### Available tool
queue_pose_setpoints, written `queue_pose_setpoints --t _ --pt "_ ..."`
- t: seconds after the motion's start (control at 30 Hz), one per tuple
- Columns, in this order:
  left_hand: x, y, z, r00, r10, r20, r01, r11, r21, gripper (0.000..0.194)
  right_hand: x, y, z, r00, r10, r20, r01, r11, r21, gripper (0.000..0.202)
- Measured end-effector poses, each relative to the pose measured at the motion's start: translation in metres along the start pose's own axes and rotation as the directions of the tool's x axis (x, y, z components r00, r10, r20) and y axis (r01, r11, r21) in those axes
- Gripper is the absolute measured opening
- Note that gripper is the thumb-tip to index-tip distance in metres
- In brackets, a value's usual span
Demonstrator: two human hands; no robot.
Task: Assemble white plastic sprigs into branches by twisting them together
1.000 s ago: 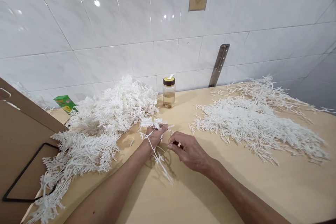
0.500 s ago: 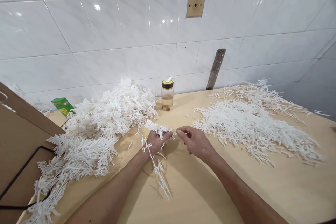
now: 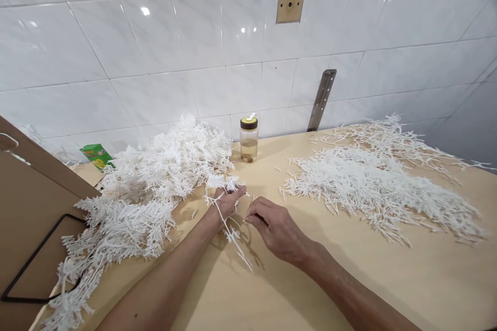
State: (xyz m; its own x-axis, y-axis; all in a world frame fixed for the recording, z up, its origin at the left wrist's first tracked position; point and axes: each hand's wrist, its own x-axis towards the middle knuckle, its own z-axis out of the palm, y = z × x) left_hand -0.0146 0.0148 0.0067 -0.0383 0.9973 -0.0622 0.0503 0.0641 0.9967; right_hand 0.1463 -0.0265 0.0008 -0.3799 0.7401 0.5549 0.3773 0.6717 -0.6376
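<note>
My left hand (image 3: 227,206) is closed round a white branched plastic sprig (image 3: 222,181). Its twigs stick out above the fist, and a long bare stem (image 3: 234,237) hangs below, over the wrist side. Just to the right, my right hand (image 3: 272,225) is pinched, thumb against the fingers, near the hanging stem. A tiny pale tip shows at those fingertips, too small to name. A big heap of white branched sprigs (image 3: 166,165) lies left of my hands. To the right is a spread pile of short white pieces (image 3: 373,186).
Thin bare white stems (image 3: 392,137) lie behind the right pile. A lidded jar (image 3: 249,140) of liquid stands near the tiled wall. A green box (image 3: 96,156) sits behind the left heap. A brown board (image 3: 34,207) with a black wire frame borders the table's left side.
My right hand has moved down and a little left, its fingertips now lower beside the stem. My left hand has shifted slightly left and up with the sprig.
</note>
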Motion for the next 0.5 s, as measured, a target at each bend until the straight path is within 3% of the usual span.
queue_pose_setpoints --t 0.1,0.2,0.27,0.33,0.5 --pt "-0.002 0.003 -0.003 0.986 0.089 0.144 -0.097 0.994 0.053 0.041 0.001 0.009 -0.008 0.983 0.142 -0.117 -0.145 0.989 -0.015 0.014" --pt "-0.004 0.006 -0.002 0.941 0.142 0.306 -0.173 0.982 0.076 0.041 0.003 0.026 -0.025 0.858 0.399 -0.323 -0.435 0.899 -0.045 0.009" --pt "-0.004 0.005 -0.001 0.911 0.153 0.383 -0.192 0.979 0.065 0.041 0.004 0.033 -0.033 0.772 0.534 -0.345 -0.573 0.819 -0.014 0.015" --pt "-0.004 0.003 0.001 0.885 0.16 0.437 -0.2 0.979 0.047 0.042 0.004 0.033 -0.037 0.746 0.624 -0.233 -0.625 0.777 0.082 0.025" --pt "-0.004 0.001 0.003 0.843 0.163 0.512 -0.202 0.979 0.021 0.04 0.004 0.024 -0.03 0.793 0.595 0.128 -0.598 0.722 0.348 0.039"
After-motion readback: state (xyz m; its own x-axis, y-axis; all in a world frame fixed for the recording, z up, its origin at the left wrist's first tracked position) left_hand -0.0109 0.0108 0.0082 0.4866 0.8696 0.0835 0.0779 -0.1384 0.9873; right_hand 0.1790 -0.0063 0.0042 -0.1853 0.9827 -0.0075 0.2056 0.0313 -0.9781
